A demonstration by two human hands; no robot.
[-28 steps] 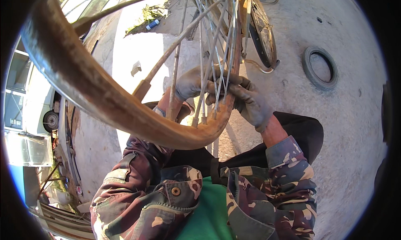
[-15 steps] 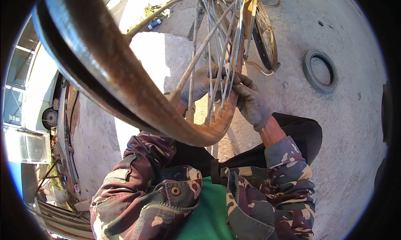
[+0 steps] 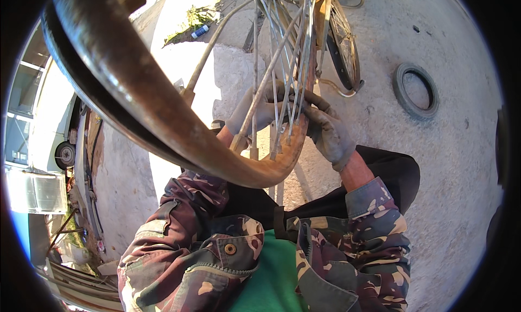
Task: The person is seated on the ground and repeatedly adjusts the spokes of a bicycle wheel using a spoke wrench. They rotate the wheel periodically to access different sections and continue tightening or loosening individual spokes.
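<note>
Wheel (image 3: 163, 116), its rim (image 3: 255, 173) brown with rust, curves from the upper left to the centre of the view, raised in front of a person in a camouflage jacket (image 3: 377, 239) over a green shirt (image 3: 271, 277). Thin spokes (image 3: 267, 83) run from the rim toward the top edge. The gloved left hand (image 3: 247, 116) reaches behind the spokes; the gloved right hand (image 3: 332, 137) is at the rim's right side, fingers bent inward close to those of the left. Spokes and rim partly hide both sets of fingers, and whether they are clamped on anything cannot be told. Black trousers (image 3: 391, 173) show below. Beyond, a second bicycle wheel with a dark tyre (image 3: 337, 59) appears near the top, a loose tyre (image 3: 400, 92) lies on the sunlit ground (image 3: 456, 165) at right, and a blue bottle (image 3: 200, 31) lies near green plants (image 3: 192, 18) at upper left.
</note>
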